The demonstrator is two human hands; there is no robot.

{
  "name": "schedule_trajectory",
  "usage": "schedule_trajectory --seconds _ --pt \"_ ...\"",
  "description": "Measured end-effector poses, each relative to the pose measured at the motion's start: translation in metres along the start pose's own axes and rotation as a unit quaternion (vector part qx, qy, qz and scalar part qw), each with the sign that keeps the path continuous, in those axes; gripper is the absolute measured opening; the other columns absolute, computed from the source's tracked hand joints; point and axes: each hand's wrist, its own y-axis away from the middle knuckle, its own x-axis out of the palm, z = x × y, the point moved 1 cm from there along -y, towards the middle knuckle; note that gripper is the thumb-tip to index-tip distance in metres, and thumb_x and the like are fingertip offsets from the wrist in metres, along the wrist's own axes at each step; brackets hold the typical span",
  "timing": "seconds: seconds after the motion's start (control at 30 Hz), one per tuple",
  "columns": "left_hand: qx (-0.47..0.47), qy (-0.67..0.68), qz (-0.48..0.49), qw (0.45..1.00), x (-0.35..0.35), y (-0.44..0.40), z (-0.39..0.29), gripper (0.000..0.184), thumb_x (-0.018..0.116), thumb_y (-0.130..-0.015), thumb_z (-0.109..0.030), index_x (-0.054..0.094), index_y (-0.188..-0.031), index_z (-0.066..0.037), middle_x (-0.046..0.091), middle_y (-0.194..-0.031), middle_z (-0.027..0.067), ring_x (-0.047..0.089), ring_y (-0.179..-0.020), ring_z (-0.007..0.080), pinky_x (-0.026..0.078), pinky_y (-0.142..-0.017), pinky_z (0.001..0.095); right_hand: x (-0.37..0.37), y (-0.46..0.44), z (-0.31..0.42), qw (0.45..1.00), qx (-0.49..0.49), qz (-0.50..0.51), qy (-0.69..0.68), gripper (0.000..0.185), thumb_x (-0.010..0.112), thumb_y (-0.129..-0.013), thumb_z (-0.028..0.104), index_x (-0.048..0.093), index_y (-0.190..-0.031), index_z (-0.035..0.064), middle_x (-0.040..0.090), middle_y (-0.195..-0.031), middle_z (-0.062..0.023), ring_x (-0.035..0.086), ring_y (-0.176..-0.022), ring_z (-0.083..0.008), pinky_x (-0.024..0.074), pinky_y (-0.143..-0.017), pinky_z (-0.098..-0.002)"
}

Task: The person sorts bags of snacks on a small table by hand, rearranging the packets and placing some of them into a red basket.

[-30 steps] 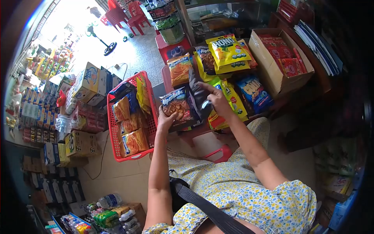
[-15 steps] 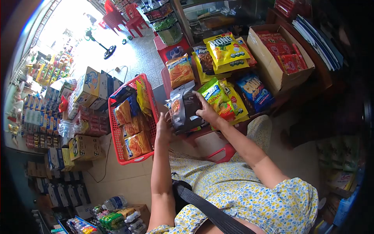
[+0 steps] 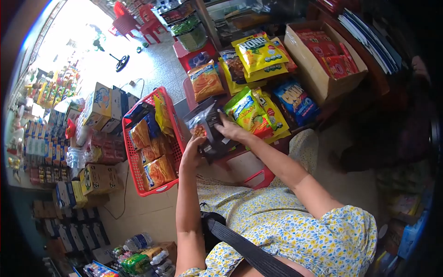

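A dark snack bag (image 3: 208, 127) with a food picture on its front is between my hands, tilted. My left hand (image 3: 193, 150) grips its lower left side, the thumb across the front. On its right edge, my right hand (image 3: 230, 128) presses with the fingers closed on it. Just right of the bag lie a green candy bag (image 3: 249, 111) and a yellow bag (image 3: 275, 111). An orange Alpenliebe candy bag (image 3: 205, 82) lies behind it. To the left stands a red plastic basket (image 3: 132, 167) holding several orange candy bags (image 3: 159, 171) and some blue and yellow packs.
At the back of the table are yellow HONG bags (image 3: 260, 53), a blue candy bag (image 3: 296, 100) and a cardboard box (image 3: 339, 87) of red packs. Stacked cartons (image 3: 99, 178) and goods line the left; bottles (image 3: 138, 241) stand at lower left.
The dark bag has tipped and shifted slightly left and toward me. My left hand has moved from beside it onto its lower front, thumb over it. The view has shifted slightly.
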Motion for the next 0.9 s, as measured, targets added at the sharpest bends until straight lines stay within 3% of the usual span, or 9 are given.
schedule_trajectory --seconds 0.07,0.1,0.23,0.3,0.43,0.63,0.73,0.83,0.9 --pt "-0.031 0.018 0.001 0.999 -0.022 -0.016 0.014 0.027 0.053 -0.08 -0.022 0.056 -0.099 -0.004 0.063 -0.089 0.0102 0.062 -0.078 0.0251 0.051 -0.073 0.0381 -0.003 0.002 0.004 1.0 0.022 0.016 0.013 0.077 0.039 -0.083 0.05 -0.003 -0.138 0.0174 0.029 -0.132 -0.0267 0.032 -0.12 -0.0411 0.0232 -0.102 -0.0404" --pt "-0.086 0.059 -0.005 0.995 -0.02 -0.018 0.011 0.034 0.054 -0.078 -0.014 0.048 -0.11 -0.009 0.057 -0.093 0.0057 0.058 -0.082 0.0176 0.05 -0.07 0.0314 -0.008 0.006 0.01 0.999 0.029 0.012 0.006 0.077 0.039 -0.082 0.05 0.0 -0.138 0.014 0.029 -0.132 -0.0265 0.033 -0.12 -0.0409 0.0233 -0.102 -0.0403" --pt "-0.058 0.141 0.05 0.987 0.027 -0.009 -0.004 0.036 0.054 -0.083 -0.025 0.045 -0.116 -0.016 0.055 -0.1 0.0019 0.056 -0.086 0.0207 0.048 -0.076 0.0357 -0.021 0.024 0.023 0.996 -0.053 -0.067 0.018 0.071 0.049 -0.081 0.035 0.015 -0.135 0.0035 0.03 -0.131 -0.0264 0.029 -0.122 -0.0389 0.0255 -0.101 -0.0393" --pt "0.046 0.023 -0.039 0.998 0.048 0.004 -0.016 0.039 0.056 -0.082 -0.023 0.043 -0.118 -0.015 0.053 -0.103 0.0027 0.056 -0.084 0.0202 0.048 -0.075 0.0338 -0.047 0.054 0.046 0.979 -0.105 -0.158 0.069 0.061 0.056 -0.078 0.024 0.03 -0.13 0.004 0.037 -0.126 -0.026 0.038 -0.116 -0.0359 0.0293 -0.099 -0.0377" --pt "0.042 -0.033 -0.028 0.998 0.042 -0.01 -0.009 0.049 0.058 -0.08 -0.022 0.037 -0.124 -0.016 0.049 -0.108 0.0045 0.055 -0.085 0.0195 0.05 -0.067 0.0334 -0.077 0.072 0.017 0.872 -0.063 -0.374 0.311 0.057 0.063 -0.071 0.019 0.041 -0.123 0.007 0.044 -0.118 -0.0214 0.046 -0.099 -0.0344 0.0378 -0.083 -0.0425" --pt "0.031 -0.085 -0.033 0.995 0.038 -0.008 -0.014 0.06 0.059 -0.08 -0.028 0.029 -0.129 -0.013 0.047 -0.113 0.0081 0.051 -0.097 0.0221 0.047 -0.074 0.036 -0.082 0.072 -0.023 0.895 -0.012 -0.306 0.323 0.066 0.066 -0.071 0.02 0.035 -0.129 0.0131 0.043 -0.11 -0.0192 0.044 -0.096 -0.0356 0.0407 -0.078 -0.0423" --pt "0.053 -0.171 -0.097 0.979 0.032 -0.011 -0.014 0.074 0.062 -0.076 -0.034 0.02 -0.133 -0.011 0.04 -0.121 0.0125 0.046 -0.105 0.0261 0.045 -0.077 0.0376 -0.102 0.072 -0.031 0.93 -0.126 -0.316 0.136 0.065 0.068 -0.064 0.005 0.041 -0.123 0.0127 0.053 -0.095 -0.0204 0.052 -0.085 -0.0366 0.0437 -0.075 -0.0413" --pt "0.06 -0.194 -0.146 0.968 0.028 -0.012 -0.014 0.085 0.062 -0.075 -0.04 0.012 -0.135 -0.008 0.033 -0.129 0.0155 0.04 -0.113 0.0279 0.039 -0.085 0.0386 -0.118 0.077 -0.037 0.94 -0.141 -0.297 0.094 0.062 0.065 -0.066 0.004 0.041 -0.122 0.0097 0.051 -0.113 -0.0189 0.05 -0.102 -0.0319 0.0406 -0.087 -0.0376" --pt "0.059 -0.158 -0.133 0.977 0.029 -0.015 -0.012 0.095 0.062 -0.074 -0.047 0.004 -0.137 -0.006 0.026 -0.135 0.0166 0.035 -0.119 0.0276 0.033 -0.093 0.0371 -0.116 0.077 -0.037 0.931 -0.155 -0.309 0.115 0.063 0.066 -0.065 0.004 0.041 -0.122 0.009 0.053 -0.105 -0.02 0.052 -0.096 -0.0332 0.0423 -0.084 -0.0382"
